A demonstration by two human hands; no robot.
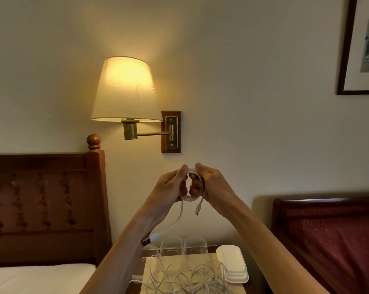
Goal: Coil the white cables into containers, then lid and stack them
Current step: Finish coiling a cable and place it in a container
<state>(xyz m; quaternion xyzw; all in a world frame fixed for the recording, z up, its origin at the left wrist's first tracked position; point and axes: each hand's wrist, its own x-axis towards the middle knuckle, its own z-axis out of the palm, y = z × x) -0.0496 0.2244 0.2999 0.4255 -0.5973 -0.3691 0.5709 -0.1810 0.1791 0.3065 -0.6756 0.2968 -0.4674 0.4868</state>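
A white cable (197,196) is wound into a small coil, held up in the air in front of the wall. My left hand (170,185) pinches the coil's left side and my right hand (211,183) grips its right side. One short end with a plug (198,211) hangs from the coil. A longer tail runs down to a USB plug (149,240) by my left forearm. Below, several loose white cables (187,276) lie tangled on a tan sheet. Clear containers (182,247) stand behind them, and a stack of white lids (232,264) sits at the right.
A lit wall lamp (126,92) hangs above the hands. A wooden headboard (45,200) and a white mattress (37,279) are at the left. A dark red upholstered chair (332,240) stands at the right, and a framed picture (361,47) hangs upper right.
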